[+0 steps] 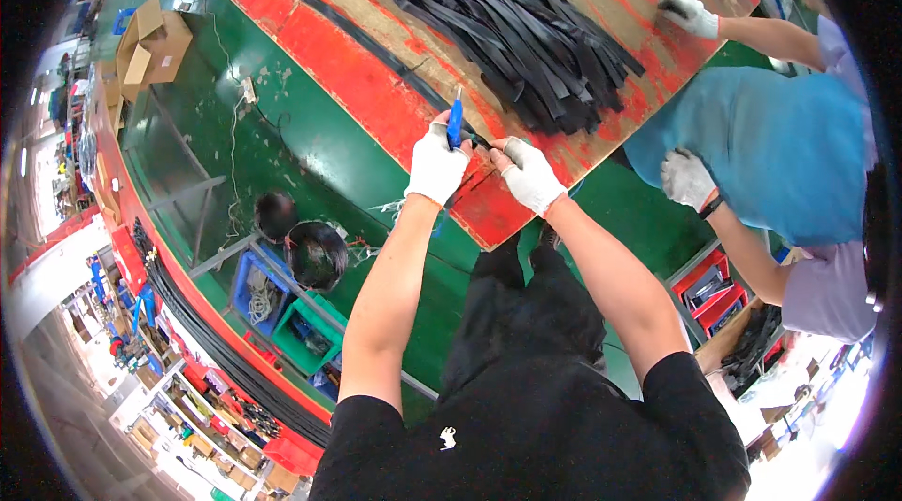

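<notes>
My left hand point(438, 163), in a white glove with bare fingertips, is closed around a blue-handled tool point(456, 124) with a thin metal tip pointing away from me. Beside it my right hand point(528, 174), gloved the same way, pinches the near end of a black strip point(482, 140) between thumb and fingers. Both hands are just above the near corner of a red, worn tabletop point(495, 210). A long black strip point(366, 43) runs along the table's left edge toward my left hand. Just beyond my hands lies a thick bundle of black strips point(526, 41).
Across the table corner at right stands a person in a blue apron point(752, 139), one gloved hand point(689, 15) on the tabletop. On the left are dark buckets point(317, 255), a blue crate point(258, 290), a green crate point(308, 337) and an open cardboard box point(155, 46).
</notes>
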The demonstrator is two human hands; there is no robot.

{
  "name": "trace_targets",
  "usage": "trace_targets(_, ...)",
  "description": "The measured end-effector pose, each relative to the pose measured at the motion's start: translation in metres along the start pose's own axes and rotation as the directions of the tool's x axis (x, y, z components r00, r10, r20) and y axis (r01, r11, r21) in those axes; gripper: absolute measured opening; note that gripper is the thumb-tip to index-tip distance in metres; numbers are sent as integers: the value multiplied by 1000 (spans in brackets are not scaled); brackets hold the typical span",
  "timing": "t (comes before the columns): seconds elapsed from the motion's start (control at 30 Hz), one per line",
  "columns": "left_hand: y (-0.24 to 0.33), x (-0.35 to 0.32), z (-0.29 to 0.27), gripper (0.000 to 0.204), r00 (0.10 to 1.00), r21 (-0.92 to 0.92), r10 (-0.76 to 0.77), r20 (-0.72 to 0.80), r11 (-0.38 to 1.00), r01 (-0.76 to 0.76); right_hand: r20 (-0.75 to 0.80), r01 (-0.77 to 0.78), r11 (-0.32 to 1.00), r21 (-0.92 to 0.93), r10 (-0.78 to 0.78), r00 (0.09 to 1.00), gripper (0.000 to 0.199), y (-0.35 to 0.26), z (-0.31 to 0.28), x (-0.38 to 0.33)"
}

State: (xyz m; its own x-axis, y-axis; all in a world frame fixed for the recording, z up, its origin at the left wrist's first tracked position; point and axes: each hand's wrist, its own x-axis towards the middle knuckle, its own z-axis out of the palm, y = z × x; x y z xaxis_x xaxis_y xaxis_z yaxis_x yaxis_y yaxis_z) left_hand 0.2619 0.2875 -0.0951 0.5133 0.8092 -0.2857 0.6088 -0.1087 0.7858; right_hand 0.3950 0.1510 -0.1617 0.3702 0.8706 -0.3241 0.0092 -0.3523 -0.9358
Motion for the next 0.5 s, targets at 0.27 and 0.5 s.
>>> trace_targets(0.27, 2, -9, 10, 56, 983, 245, 120, -137, 966, -83, 41, -90, 988, -127, 96, 995, 34, -20, -5, -16)
trace_targets(0.5, 8, -19, 13, 56, 956, 312, 209, -207, 940, -138, 6, -93, 989, -119, 94, 996, 34, -28, -3, -20)
